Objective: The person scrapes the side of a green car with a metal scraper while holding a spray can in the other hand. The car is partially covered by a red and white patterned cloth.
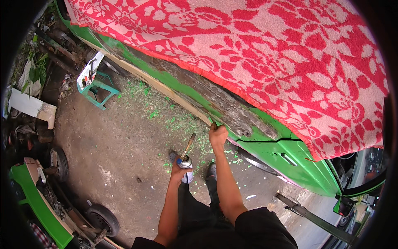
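My left hand grips a silver gas torch canister whose brass nozzle points up toward the side of a green car. My right hand holds a thin green-handled scraper against the car's lower edge, where the green paint is stripped to a rough grey-brown strip. A red and pink floral towel covers the car's upper body. Green paint flakes lie scattered on the ground below.
A small green stool with tools on it stands on the concrete floor at the upper left. A white block lies further left. Green body parts and two small wheels sit at the lower left. A metal bar lies at the lower right.
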Motion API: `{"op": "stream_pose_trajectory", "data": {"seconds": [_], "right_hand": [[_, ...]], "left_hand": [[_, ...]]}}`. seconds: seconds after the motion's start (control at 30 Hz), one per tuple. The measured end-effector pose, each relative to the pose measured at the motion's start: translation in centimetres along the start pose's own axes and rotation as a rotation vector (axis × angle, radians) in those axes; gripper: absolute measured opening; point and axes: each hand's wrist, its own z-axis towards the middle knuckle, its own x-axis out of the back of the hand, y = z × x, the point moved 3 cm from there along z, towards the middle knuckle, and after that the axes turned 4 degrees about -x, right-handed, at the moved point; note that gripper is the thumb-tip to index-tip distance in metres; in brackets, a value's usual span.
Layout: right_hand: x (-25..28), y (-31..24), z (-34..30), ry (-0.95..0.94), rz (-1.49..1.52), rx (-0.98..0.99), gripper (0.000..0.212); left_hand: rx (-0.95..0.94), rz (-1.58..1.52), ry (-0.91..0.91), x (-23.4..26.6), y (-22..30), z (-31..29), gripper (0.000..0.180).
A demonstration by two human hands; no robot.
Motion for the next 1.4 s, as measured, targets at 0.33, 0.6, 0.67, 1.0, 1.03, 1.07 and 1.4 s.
{"op": "stream_pose_trajectory", "data": {"seconds": [0.33,0.6,0.67,1.0,1.03,1.07,1.4], "right_hand": [[1.8,6.3,-0.9,-0.096,-0.064,-0.056,0.034],[12.4,13.6,-3.9,-0.17,-0.048,-0.122,0.039],[13.6,13.5,-3.7,-0.174,0.017,-0.126,0.04],[13.2,13.2,-1.6,-0.407,0.316,-0.191,0.033],[13.5,12.9,-1.5,-0.444,0.323,-0.231,0.034],[13.6,12.4,-1.5,-0.481,0.331,-0.272,0.034],[11.7,13.3,-0.5,-0.559,0.441,-0.365,0.024]], "left_hand": [[-0.072,-0.051,0.02,-1.0,-1.3,-1.8,0.064],[-0.037,-0.051,-0.096,-6.2,-1.2,-0.8,0.055],[-0.019,-0.062,-0.104,-7.5,-1.0,-0.8,0.054],[-0.029,-0.227,-0.1,-11.9,-5.5,1.0,0.062],[-0.015,-0.235,-0.091,-12.2,-5.5,0.7,0.062],[-0.002,-0.243,-0.082,-12.4,-5.5,0.6,0.063],[-0.004,-0.271,-0.048,-13.8,-5.4,-0.3,0.061]]}}
